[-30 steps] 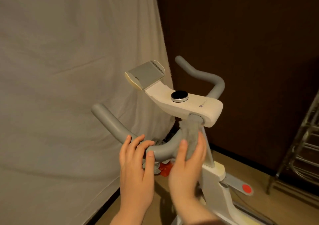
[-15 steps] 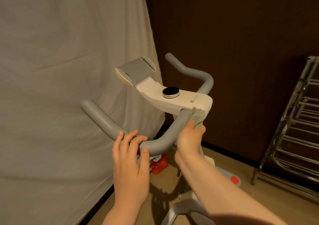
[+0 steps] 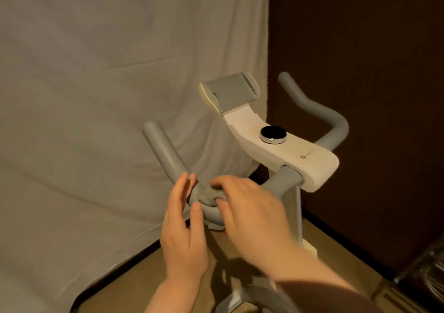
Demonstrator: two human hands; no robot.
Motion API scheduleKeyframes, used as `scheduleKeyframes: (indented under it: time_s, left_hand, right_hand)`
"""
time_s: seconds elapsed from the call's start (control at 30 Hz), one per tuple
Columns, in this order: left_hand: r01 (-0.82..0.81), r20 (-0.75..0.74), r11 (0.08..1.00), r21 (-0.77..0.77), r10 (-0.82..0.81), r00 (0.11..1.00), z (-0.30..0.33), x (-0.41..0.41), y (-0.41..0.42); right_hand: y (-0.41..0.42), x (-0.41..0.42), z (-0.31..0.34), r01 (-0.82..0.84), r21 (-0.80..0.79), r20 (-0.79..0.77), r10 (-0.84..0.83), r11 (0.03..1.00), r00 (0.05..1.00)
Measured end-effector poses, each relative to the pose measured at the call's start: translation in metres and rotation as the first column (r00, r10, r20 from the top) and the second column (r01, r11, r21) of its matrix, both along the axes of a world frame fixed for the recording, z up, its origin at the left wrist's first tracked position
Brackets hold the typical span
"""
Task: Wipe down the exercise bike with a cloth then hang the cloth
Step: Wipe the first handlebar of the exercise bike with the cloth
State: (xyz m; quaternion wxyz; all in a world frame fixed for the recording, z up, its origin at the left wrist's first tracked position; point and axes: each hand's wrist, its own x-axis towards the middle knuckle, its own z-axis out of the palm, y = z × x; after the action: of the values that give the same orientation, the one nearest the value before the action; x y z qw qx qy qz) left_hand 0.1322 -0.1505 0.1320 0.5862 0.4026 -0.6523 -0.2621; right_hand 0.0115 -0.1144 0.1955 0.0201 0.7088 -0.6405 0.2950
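The exercise bike's white console with a black round knob and a grey phone holder stands in front of me. Grey handlebars run out from it: the left bar and the right bar. My right hand grips a grey cloth bunched around the bend of the left bar. My left hand is beside the cloth at the same bend, fingers straight and up against the bar, thumb raised. The bike's lower frame is mostly hidden by my arms.
A pale sheet hangs behind and to the left of the bike. A dark brown wall fills the right. A metal rack's corner shows at the lower right edge. The floor is tan.
My right hand has slid the cloth down the left bar from the console joint to the bend. My left hand has loosened from gripping the bar to straight fingers. The view shifted left.
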Motion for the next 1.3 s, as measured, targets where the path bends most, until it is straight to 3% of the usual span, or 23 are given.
scheduleKeyframes:
  time_s: [0.1, 0.2, 0.33, 0.43, 0.5, 0.57, 0.63, 0.77, 0.87, 0.97, 1.13, 1.2, 1.3]
  left_hand:
    - [-0.061, 0.105, 0.995, -0.073, 0.069, 0.992, 0.003, 0.008, -0.005]
    - [-0.061, 0.068, 0.997, -0.04, 0.064, 0.996, 0.004, 0.005, -0.003]
    - [-0.094, 0.003, 0.995, 0.027, 0.094, 0.996, 0.002, -0.007, 0.004]
    - [-0.097, 0.13, 0.995, 0.034, 0.091, 0.987, 0.004, -0.004, 0.009]
    - [-0.109, 0.183, 0.993, 0.043, 0.099, 0.978, 0.006, -0.001, 0.013]
    - [-0.144, 0.172, 0.988, 0.054, 0.133, 0.976, 0.005, -0.005, 0.014]
    - [-0.191, 0.144, 0.979, 0.066, 0.18, 0.973, 0.004, -0.013, 0.017]
    - [-0.247, 0.111, 0.964, 0.095, 0.236, 0.965, 0.006, -0.021, 0.023]
    - [-0.257, 0.027, 0.954, 0.153, 0.255, 0.966, 0.008, -0.022, 0.026]
    - [-0.259, -0.055, 0.946, 0.196, 0.274, 0.96, 0.009, -0.023, 0.028]
    - [-0.222, -0.14, 0.948, 0.227, 0.257, 0.956, 0.011, -0.016, 0.03]
    - [-0.213, -0.193, 0.945, 0.248, 0.264, 0.945, 0.012, -0.013, 0.028]
    - [-0.174, -0.248, 0.95, 0.258, 0.239, 0.939, 0.013, -0.012, 0.029]
  right_hand:
    - [0.008, -0.057, 0.015, -0.26, 0.285, -0.007, 0.273, 0.922, 0.962]
    - [0.002, -0.067, 0.013, -0.364, 0.277, 0.031, 0.371, 0.889, 0.928]
    - [-0.012, -0.034, 0.003, -0.352, 0.126, -0.15, 0.369, 0.927, 0.917]
    - [-0.014, -0.064, 0.014, -0.462, 0.289, -0.001, 0.483, 0.839, 0.876]
    - [-0.012, -0.068, 0.017, -0.451, 0.331, -0.018, 0.483, 0.829, 0.875]
    - [-0.018, -0.049, 0.015, -0.451, 0.22, -0.166, 0.489, 0.865, 0.856]
    - [-0.023, -0.034, 0.011, -0.451, 0.167, -0.175, 0.477, 0.877, 0.861]
    - [-0.013, -0.062, 0.023, -0.483, 0.337, -0.103, 0.541, 0.808, 0.835]
    - [-0.014, -0.044, 0.014, -0.446, 0.154, -0.211, 0.47, 0.882, 0.857]
    - [-0.018, -0.022, 0.001, -0.363, 0.17, -0.245, 0.397, 0.916, 0.885]
    - [-0.012, -0.049, -0.001, -0.567, 0.157, -0.112, 0.585, 0.809, 0.804]
    - [-0.027, -0.033, 0.002, -0.558, 0.107, 0.016, 0.56, 0.823, 0.829]
    - [-0.04, -0.009, 0.01, -0.467, 0.117, 0.067, 0.462, 0.877, 0.884]
